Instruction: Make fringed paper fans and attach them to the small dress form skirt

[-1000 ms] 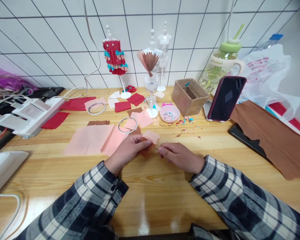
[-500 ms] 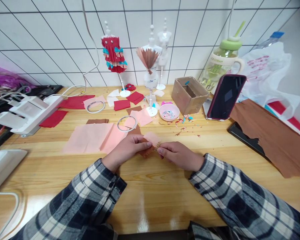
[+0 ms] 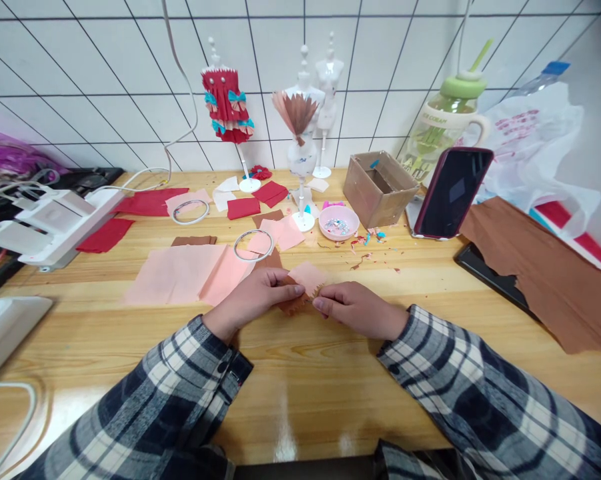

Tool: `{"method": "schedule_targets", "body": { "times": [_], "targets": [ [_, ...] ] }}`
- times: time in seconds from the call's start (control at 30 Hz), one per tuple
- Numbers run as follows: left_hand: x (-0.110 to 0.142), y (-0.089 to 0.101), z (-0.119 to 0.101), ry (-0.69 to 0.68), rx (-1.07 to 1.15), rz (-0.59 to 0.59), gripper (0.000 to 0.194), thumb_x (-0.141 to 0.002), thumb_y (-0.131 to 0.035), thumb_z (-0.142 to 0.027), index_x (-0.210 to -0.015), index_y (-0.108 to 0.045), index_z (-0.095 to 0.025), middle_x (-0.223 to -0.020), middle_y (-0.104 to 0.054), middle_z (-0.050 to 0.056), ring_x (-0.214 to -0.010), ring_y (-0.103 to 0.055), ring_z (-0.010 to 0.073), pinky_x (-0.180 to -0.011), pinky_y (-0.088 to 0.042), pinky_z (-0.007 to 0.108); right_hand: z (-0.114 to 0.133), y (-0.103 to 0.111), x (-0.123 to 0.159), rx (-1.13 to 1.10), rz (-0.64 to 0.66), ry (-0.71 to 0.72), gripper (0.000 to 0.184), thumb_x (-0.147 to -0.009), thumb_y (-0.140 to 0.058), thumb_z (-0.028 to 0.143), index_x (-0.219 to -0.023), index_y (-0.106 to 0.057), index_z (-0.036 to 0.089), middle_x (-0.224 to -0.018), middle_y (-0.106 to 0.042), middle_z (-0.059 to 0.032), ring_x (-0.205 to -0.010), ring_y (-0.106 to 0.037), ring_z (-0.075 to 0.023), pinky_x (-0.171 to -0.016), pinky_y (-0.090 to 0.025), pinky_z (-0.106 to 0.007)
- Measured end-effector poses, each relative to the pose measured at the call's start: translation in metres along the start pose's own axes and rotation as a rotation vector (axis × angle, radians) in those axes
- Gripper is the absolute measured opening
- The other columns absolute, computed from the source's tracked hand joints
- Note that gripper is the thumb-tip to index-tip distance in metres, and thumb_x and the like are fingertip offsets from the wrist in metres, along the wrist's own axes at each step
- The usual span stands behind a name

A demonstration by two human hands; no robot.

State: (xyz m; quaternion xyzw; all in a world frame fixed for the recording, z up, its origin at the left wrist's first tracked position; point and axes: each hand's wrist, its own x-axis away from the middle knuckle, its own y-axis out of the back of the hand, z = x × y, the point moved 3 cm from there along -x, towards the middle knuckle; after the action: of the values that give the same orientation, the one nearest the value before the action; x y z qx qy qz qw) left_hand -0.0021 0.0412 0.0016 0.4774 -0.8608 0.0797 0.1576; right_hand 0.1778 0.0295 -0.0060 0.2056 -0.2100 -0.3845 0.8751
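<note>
Between my hands is a small layered piece of crepe paper [image 3: 307, 275], pink on top and brown below, with zigzag-cut edges. My left hand [image 3: 263, 293] pinches its left side between thumb and fingers. At its lower right edge, my right hand [image 3: 357, 308] is closed on the same paper with thumb and forefinger. Just behind stands a white mannequin [image 3: 303, 160] wearing a pleated brown and pink paper fan [image 3: 300, 117]. Larger pink paper sheets [image 3: 175, 273] lie to the left of my left hand, and a silver ring [image 3: 253, 245] rests behind it.
Farther back are a pink bowl of beads [image 3: 339, 223], a cardboard box [image 3: 380, 190] and a mannequin in a red paper dress [image 3: 227, 107]. A propped phone [image 3: 453, 193] and a brown paper sheet [image 3: 555, 280] are at right. A white power strip [image 3: 70, 227] sits at left.
The pink layer shows a little more broadly between my hands, tilting slightly to the right. Both hands stay in almost the same place, still holding the paper.
</note>
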Motion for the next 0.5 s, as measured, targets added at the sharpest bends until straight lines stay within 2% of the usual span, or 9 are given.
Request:
{"method": "schedule_targets", "body": {
  "times": [0.27, 0.4, 0.5],
  "targets": [
    [-0.0016, 0.0031, 0.001, 0.003, -0.034, -0.073, 0.026, -0.076, -0.07, -0.039, -0.07, -0.066, -0.015, -0.061, -0.061, -0.002, -0.058, -0.054, 0.0113, -0.058, -0.042, 0.023, -0.0016, -0.0006, -0.0003, 0.013, 0.003, -0.021, 0.034, -0.093, -0.044, 0.041, -0.069, -0.052, 0.018, -0.062, -0.046, 0.0031, -0.061, -0.043, -0.0115, -0.059, -0.029, -0.026],
    [-0.0038, 0.0054, 0.0032, -0.002, 0.029, -0.133, 0.029, -0.074, -0.072, -0.043, -0.069, -0.064, -0.015, -0.06, -0.059, -0.002, -0.056, -0.051, 0.0106, -0.057, -0.042, 0.023, -0.0015, -0.0002, 0.0012, -0.039, -0.045, -0.013, 0.037, -0.092, -0.045, 0.047, -0.071, -0.054, 0.018, -0.062, -0.045, 0.0034, -0.061, -0.042, -0.0114, -0.059, -0.029, -0.026],
    [-0.0045, 0.0074, 0.0053, -0.013, 0.09, -0.181, 0.033, -0.072, -0.074, -0.045, -0.072, -0.065, -0.014, -0.064, -0.062, 0.0, -0.058, -0.053, 0.0113, -0.059, -0.043, 0.024, -0.0012, 0.0015, 0.0015, -0.092, -0.134, -0.035, 0.034, -0.088, -0.052, 0.051, -0.08, -0.058, 0.018, -0.064, -0.047, 0.0036, -0.062, -0.042, -0.0119, -0.059, -0.032, -0.026]
  ]
}}
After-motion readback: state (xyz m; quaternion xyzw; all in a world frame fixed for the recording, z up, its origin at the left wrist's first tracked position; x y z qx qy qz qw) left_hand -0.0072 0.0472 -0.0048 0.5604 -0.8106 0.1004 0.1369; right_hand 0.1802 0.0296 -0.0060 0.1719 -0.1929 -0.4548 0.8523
